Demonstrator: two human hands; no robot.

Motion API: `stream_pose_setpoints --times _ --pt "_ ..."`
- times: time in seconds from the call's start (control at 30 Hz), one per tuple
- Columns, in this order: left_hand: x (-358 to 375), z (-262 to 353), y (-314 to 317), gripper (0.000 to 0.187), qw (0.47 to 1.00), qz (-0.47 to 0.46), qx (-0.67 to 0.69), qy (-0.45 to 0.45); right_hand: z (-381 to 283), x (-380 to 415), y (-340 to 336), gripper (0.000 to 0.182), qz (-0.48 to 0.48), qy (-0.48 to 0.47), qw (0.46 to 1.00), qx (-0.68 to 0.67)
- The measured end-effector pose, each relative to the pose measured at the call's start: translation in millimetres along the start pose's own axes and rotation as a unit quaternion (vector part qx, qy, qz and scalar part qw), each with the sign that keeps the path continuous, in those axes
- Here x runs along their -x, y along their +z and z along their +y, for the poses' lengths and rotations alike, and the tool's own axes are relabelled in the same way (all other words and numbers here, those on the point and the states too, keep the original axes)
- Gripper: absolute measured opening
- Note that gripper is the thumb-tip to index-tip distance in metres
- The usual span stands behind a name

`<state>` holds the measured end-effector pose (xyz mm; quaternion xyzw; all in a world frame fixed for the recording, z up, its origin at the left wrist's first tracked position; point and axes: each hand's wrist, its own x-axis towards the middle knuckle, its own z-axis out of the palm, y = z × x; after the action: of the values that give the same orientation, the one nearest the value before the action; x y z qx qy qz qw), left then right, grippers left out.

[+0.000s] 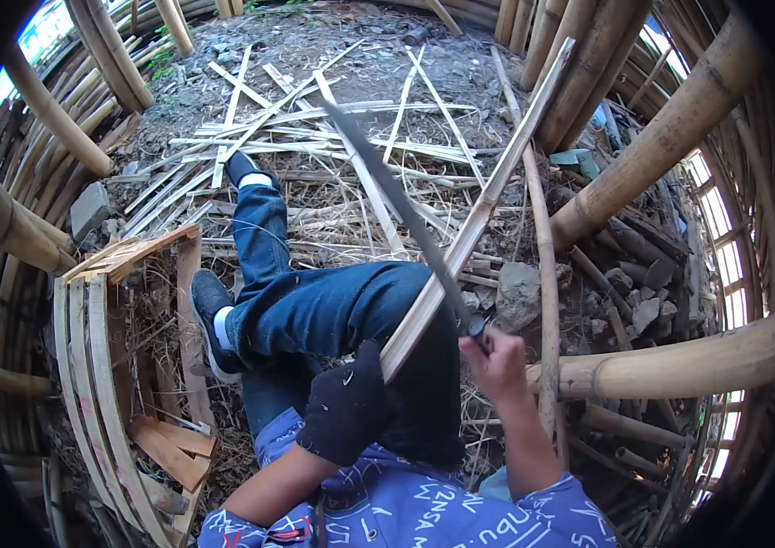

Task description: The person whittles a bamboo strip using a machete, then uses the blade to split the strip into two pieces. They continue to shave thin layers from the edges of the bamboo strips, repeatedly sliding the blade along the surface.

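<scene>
My left hand [347, 402], in a black glove, is closed around the lower end of a long split bamboo strip [494, 192]. The strip slants up and away to the right, across my raised knee. My bare right hand [499, 362] is wrapped around the handle of a machete [398, 196]. Its long dark blade points forward and to the left and crosses the strip just above the knee. The legs in blue jeans [332, 306] are bent beneath both.
Split bamboo strips [268, 137] lie scattered on the ground ahead. At the left stands a wooden crate [90, 365]. Thick bamboo poles [661, 137] rise on both sides, and one pole [670, 365] juts in near my right arm. Broken rocks [517, 297] sit beyond the right hand.
</scene>
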<state>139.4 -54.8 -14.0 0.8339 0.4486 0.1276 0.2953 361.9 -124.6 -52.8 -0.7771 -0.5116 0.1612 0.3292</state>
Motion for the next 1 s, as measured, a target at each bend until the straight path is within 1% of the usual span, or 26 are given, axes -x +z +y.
stream_pose_setpoints --times 0.03,0.1,0.13,0.17,0.23,0.27,0.3,0.37,0.4,0.43,0.5,0.53,0.6,0.63,0.67,0.7,0.73,0.77,0.8,0.87,0.9,0.93,0.97,1.0 --pt "-2.1 -0.5 0.2 0.031 1.000 0.001 -0.010 -0.002 -1.1 4.6 4.6 0.064 -0.002 0.001 1.000 -0.004" --pt "-2.9 -3.3 3.8 0.029 1.000 -0.010 -0.021 -0.004 -1.0 17.1 8.5 0.063 -0.027 -0.068 0.997 0.011" --pt "-3.8 -7.0 6.9 0.031 1.000 -0.002 -0.020 0.007 -3.9 14.8 3.9 0.063 -0.013 -0.084 0.995 0.057" --pt "-4.5 -8.6 9.2 0.033 1.000 0.006 -0.019 0.020 0.3 9.6 0.7 0.063 -0.011 -0.076 0.995 0.057" --pt "-4.3 -7.5 9.4 0.032 0.999 0.006 -0.023 0.024 14.8 -3.9 -6.9 0.064 0.019 -0.121 0.976 0.177" --pt "-5.3 -6.2 8.5 0.031 0.999 0.016 -0.025 0.023 24.3 -12.3 -6.8 0.064 0.058 -0.136 0.975 0.168" --pt "-6.6 -4.5 7.5 0.031 0.999 0.021 -0.027 0.027 33.5 -20.6 -7.8 0.064 0.064 -0.139 0.974 0.168" --pt "-4.7 -1.0 6.5 0.028 1.000 0.008 -0.020 0.012 48.0 -34.2 -7.6 0.061 0.107 -0.069 0.982 0.140" --pt "-2.1 0.2 7.1 0.028 1.000 0.015 -0.018 0.011 51.3 -37.6 -5.2 0.058 0.112 -0.048 0.989 0.085" --pt "-2.2 0.7 8.2 0.027 1.000 0.012 -0.021 0.004 46.4 -37.2 -5.0 0.058 0.115 -0.057 0.988 0.086" --pt "-5.2 0.5 10.6 0.025 1.000 0.013 -0.022 -0.001 32.1 -24.5 1.8 0.057 0.055 0.001 0.997 -0.057" --pt "-5.7 -0.9 12.6 0.025 1.000 0.015 -0.016 0.006 26.2 -17.0 5.6 0.057 0.055 -0.003 0.997 -0.055" --pt "-6.6 -4.8 16.2 0.025 1.000 0.016 -0.008 0.010 16.8 -3.0 9.8 0.059 0.005 -0.068 0.997 -0.033" --pt "-6.4 -7.8 16.8 0.026 1.000 0.017 -0.006 0.021 12.3 -1.1 4.0 0.059 0.000 -0.063 0.997 -0.034" --pt "-3.4 -11.4 17.0 0.027 0.999 0.013 -0.007 0.030 7.1 -1.3 -3.4 0.060 0.021 -0.120 0.990 0.065" --pt "-0.4 -13.7 17.8 0.027 1.000 0.004 -0.011 0.022 6.9 -3.7 -7.5 0.062 0.041 -0.178 0.970 0.161" --pt "0.8 -15.2 18.2 0.029 0.999 0.021 -0.013 0.033 16.3 -7.5 -12.0 0.064 0.031 -0.184 0.959 0.215" --pt "1.3 -15.4 17.8 0.030 0.998 0.039 -0.014 0.047 17.2 -14.4 -18.2 0.065 0.041 -0.176 0.960 0.214" --pt "1.4 -14.3 16.5 0.031 0.999 0.032 -0.013 0.041 24.3 -23.3 -19.1 0.065 0.073 -0.176 0.963 0.192" --pt "3.9 -13.5 16.1 0.031 0.999 0.032 -0.004 0.034 44.6 -42.6 -25.0 0.063 0.094 -0.086 0.974 0.185" --pt "4.3 -12.5 16.3 0.031 0.999 0.031 0.003 0.030 54.0 -53.3 -26.8 0.063 0.095 -0.090 0.974 0.188" --pt "5.3 -11.0 15.9 0.031 0.999 0.034 0.005 0.030 63.3 -63.1 -27.1 0.062 0.089 -0.040 0.992 0.074" --pt "6.0 -9.8 14.5 0.031 0.999 0.028 0.009 0.026 69.9 -69.5 -24.4 0.060 0.082 0.009 0.996 -0.043" --pt "5.3 -9.3 13.2 0.031 0.999 0.023 0.012 0.021 74.1 -66.5 -18.2 0.059 0.064 0.060 0.989 -0.122"
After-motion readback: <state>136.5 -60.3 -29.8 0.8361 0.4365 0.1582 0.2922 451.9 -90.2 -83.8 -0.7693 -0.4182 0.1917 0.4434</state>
